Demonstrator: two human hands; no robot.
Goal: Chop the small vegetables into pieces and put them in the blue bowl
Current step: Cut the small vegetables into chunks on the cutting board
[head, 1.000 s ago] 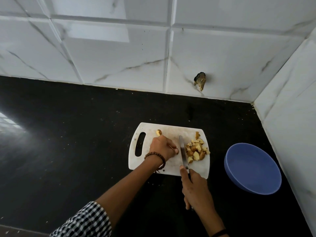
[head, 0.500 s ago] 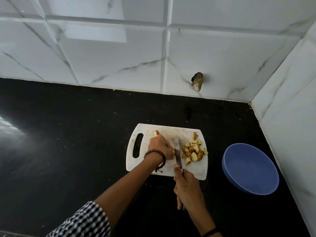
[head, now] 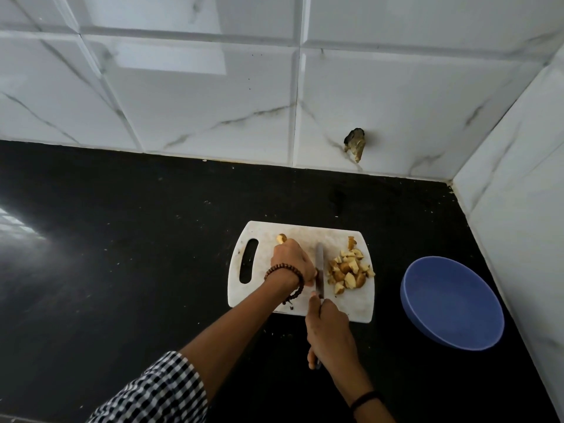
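Note:
A white cutting board (head: 357, 309) lies on the black counter. A heap of chopped vegetable pieces (head: 348, 271) sits on its right half. My left hand (head: 291, 261) is curled over a small vegetable, mostly hidden under the fingers, in the middle of the board. One more small piece (head: 281, 238) shows just beyond that hand. My right hand (head: 329, 334) grips a knife (head: 319, 267) by the handle, its blade down on the board right beside my left fingers. The blue bowl (head: 451, 303) stands empty to the right of the board.
White marble-look tiles form the back wall and the right wall, which meet in a corner beyond the bowl. A broken hole (head: 355, 143) shows in the back wall. Black counter (head: 122, 254) stretches to the left, with small scraps near the board's front edge.
The knife blade has shifted left, away from the heap and up against my left fingers. My left hand stays over the same vegetable.

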